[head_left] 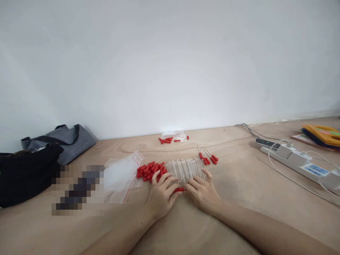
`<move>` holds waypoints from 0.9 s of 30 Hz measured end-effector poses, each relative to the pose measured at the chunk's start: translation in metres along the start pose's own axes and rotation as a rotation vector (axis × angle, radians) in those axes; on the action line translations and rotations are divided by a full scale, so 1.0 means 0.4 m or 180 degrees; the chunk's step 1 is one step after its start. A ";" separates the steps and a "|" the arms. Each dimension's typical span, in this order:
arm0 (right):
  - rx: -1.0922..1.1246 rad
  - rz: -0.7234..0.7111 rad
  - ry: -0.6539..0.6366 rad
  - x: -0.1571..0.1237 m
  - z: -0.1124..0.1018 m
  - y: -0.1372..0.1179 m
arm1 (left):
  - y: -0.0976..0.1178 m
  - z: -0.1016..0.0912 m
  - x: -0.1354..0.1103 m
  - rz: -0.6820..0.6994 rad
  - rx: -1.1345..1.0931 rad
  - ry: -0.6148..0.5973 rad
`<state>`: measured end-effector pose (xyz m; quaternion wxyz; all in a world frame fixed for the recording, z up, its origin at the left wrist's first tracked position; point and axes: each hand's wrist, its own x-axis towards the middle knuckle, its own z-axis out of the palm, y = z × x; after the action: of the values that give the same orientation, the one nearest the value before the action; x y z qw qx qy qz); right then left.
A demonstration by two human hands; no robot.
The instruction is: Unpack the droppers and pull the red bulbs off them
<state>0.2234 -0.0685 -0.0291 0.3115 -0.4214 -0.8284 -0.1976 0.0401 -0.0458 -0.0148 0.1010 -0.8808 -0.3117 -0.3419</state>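
My left hand [161,194] is closed, its thumb and fingers around a red rubber bulb [178,190] lying crosswise just above the tabletop. My right hand [203,193] is closed too, fingertips at the bulb's right end on what looks like a glass dropper tube, mostly hidden by the fingers. Right behind both hands lies a row of clear glass dropper tubes [184,169]. A heap of red rubber bulbs [150,170] is beside my left hand. Beyond my right hand are several droppers [208,157], glass tubes fitted with red bulbs.
Clear zip bags [120,177] lie left of the heap. Near the wall is another bag [174,134] with droppers. A power strip [300,161] with cables and yellow folders [322,134] are at right. A striped bag [77,143] and black cloth [29,177] are at left.
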 end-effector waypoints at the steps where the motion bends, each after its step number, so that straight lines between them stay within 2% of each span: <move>1: -0.0020 -0.0017 0.0015 0.000 0.001 0.001 | -0.001 0.003 -0.001 0.0039 0.0044 0.0026; 6: -0.0016 -0.0238 0.0208 -0.001 -0.003 0.007 | -0.001 0.005 -0.001 0.0165 0.0195 0.0018; 17: -0.0052 -0.0257 -0.0083 -0.003 -0.007 0.013 | 0.013 -0.028 0.009 0.0177 0.0316 -0.0352; 27: -0.0057 -0.0093 -0.0302 -0.004 -0.020 0.016 | 0.005 -0.020 0.005 0.0044 0.0237 -0.0159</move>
<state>0.2320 -0.0705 -0.0240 0.2651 -0.4210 -0.8465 -0.1894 0.0381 -0.0494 -0.0074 0.1282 -0.8868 -0.3205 -0.3073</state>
